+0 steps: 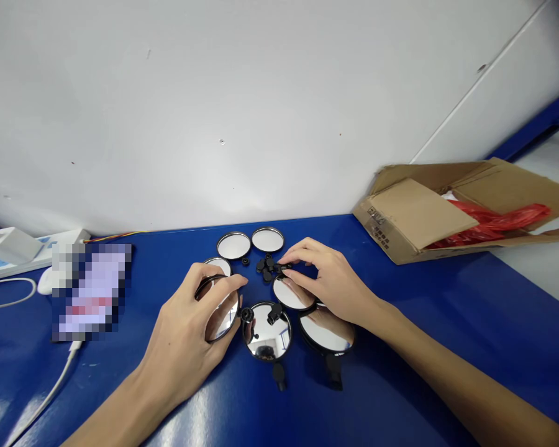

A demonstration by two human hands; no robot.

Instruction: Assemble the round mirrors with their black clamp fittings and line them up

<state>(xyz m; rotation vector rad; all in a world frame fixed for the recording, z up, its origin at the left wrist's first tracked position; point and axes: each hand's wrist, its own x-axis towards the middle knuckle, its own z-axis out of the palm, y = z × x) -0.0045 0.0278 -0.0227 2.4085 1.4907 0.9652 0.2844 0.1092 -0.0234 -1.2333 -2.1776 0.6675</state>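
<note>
My left hand (190, 329) grips a round convex mirror (221, 313) by its dark rim, holding it tilted just above the blue table (177, 422). My right hand (328, 279) arches over a small heap of black rubber or plastic parts (266, 268), with the fingertips at the heap's right side. Below that palm lies a round mirror (289, 294), partly covered by the thumb. Two round mirrors (233, 245) sit side by side at the far edge of the group. Another mirror (266, 331) lies face up near both hands, with a black fitting (274, 313) resting on it.
A mirror with a black stem (327, 332) lies below my right hand. A loose black piece (278, 375) sits near the front. An open cardboard box (419, 214) with red plastic stands at right. A power strip (32, 251), white mouse (46, 282) and pixelated phone (90, 292) lie at left.
</note>
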